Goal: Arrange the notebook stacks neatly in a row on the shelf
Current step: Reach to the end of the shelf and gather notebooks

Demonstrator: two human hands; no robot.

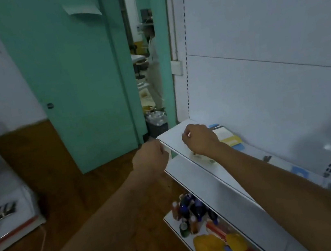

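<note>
- Left hand (pixel 150 155) is being held at the front left corner of the shelf (pixel 175 139), fingers curled; whether the shelf edge is being gripped or only touched cannot be told.
- Right hand (pixel 200 139) is being held over the shelf top, fingers curled inward; nothing is being seen in its grip, though the palm side is hidden.
- Notebook stack (pixel 227 136) is lying flat on the shelf just behind the right hand, near the back panel (pixel 272 87); yellow, white and blue covers are being shown, partly hidden by the hand and wrist.
- More blue and yellow items (pixel 300 174) are being seen further right along the same shelf, blurred and partly blocked by the right forearm.
- On the lower shelf (pixel 170 221), small bottles (pixel 189 214) and yellow packets (pixel 211 249) are being kept.
- A teal door (pixel 71 75) is standing open to the left of the shelving; through the gap another person (pixel 153 67) in light clothing is being seen.
- A dark bin (pixel 157 124) with clear bottles is standing in the doorway.
- At far left, a white unit (pixel 6 218) carrying a blue object is being shown, blurred.
- No writing or labels are being resolved well enough to read.
</note>
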